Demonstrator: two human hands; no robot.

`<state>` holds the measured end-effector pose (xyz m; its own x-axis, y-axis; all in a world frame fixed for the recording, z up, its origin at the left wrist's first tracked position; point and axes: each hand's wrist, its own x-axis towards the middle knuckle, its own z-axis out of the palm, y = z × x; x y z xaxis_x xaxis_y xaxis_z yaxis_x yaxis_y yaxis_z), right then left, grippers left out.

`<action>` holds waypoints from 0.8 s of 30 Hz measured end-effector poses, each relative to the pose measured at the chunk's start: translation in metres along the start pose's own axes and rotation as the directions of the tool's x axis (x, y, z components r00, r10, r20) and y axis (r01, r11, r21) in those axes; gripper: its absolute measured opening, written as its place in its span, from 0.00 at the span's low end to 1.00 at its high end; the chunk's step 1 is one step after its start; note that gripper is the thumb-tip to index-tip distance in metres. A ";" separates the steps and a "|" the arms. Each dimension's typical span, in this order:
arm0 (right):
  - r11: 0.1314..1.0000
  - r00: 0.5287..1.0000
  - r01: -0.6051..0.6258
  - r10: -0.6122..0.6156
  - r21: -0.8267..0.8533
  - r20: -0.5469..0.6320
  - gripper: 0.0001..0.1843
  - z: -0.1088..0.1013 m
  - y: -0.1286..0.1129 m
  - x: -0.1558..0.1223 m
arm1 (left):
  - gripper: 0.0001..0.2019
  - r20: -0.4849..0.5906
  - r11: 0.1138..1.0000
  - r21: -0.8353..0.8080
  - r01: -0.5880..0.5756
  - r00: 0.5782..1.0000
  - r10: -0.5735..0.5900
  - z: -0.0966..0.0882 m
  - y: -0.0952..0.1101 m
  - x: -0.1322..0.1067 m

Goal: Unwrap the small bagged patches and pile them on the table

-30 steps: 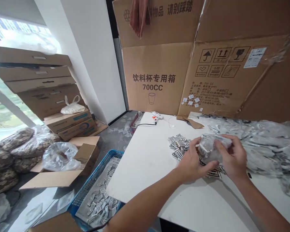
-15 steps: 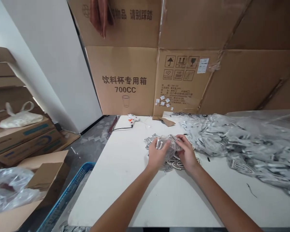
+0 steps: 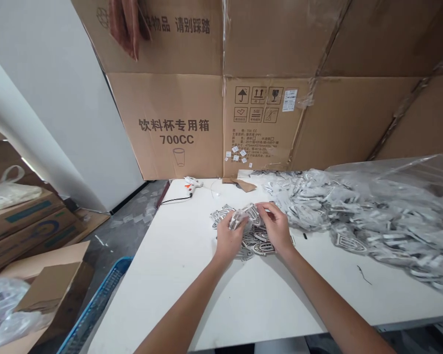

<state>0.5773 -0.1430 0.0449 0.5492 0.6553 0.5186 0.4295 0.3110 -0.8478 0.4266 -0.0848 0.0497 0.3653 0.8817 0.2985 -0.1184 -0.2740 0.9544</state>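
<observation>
Over a pile of black-and-white badge-shaped pieces (image 3: 264,248) on the white table, both my hands work close together. My left hand (image 3: 229,241) is closed around a small bunch of these badges (image 3: 238,220), with some clear plastic on them. Between the thumb and fingers of my right hand (image 3: 278,228) is a single shield-shaped badge (image 3: 253,213), held up beside the bunch. More loose badges (image 3: 221,214) lie just beyond my left hand. My fingers partly cover the held pieces, so their exact number is hidden.
A large heap of bagged badges (image 3: 350,206) under plastic film covers the table's right side. Toward the back are a glue gun (image 3: 194,184) with its cord and a cardboard scrap (image 3: 245,185). Cardboard sheets (image 3: 173,98) wall the far edge. A blue basket (image 3: 96,305) stands at left.
The view has shifted, so the scene sits further left. The clear plastic between my hands has shrunk into my left hand's bunch, and my right hand now holds a badge apart from it.
</observation>
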 end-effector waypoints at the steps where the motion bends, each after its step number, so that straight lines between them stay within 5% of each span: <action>1: 0.999 1.000 0.031 -0.031 -0.035 0.006 0.17 0.000 -0.002 -0.001 | 0.14 0.000 1.000 0.013 -0.003 1.000 0.003 0.000 0.001 0.000; 5: 0.991 0.993 0.093 -0.085 -0.099 0.079 0.15 0.001 -0.010 -0.005 | 0.13 -0.013 1.000 -0.006 0.023 1.000 -0.023 0.000 0.000 0.001; 12: 0.975 0.936 0.203 -0.166 -0.089 0.309 0.10 0.000 -0.015 -0.005 | 0.23 -0.049 0.888 -0.383 0.254 0.955 -0.294 0.002 0.004 0.003; 17: 0.992 0.961 0.123 -0.108 -0.042 0.254 0.09 0.001 -0.008 -0.006 | 0.26 0.064 0.797 -0.487 0.357 0.925 -0.376 -0.002 0.009 0.003; 24: 0.993 0.964 0.115 -0.103 -0.037 0.243 0.11 0.002 -0.011 -0.008 | 0.28 0.110 0.822 -0.444 0.357 0.932 -0.345 0.000 0.005 0.002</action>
<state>0.5673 -0.1504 0.0504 0.3112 0.7672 0.5609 0.5160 0.3592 -0.7776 0.4272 -0.0846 0.0553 0.4833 0.8740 -0.0505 -0.3768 0.2597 0.8891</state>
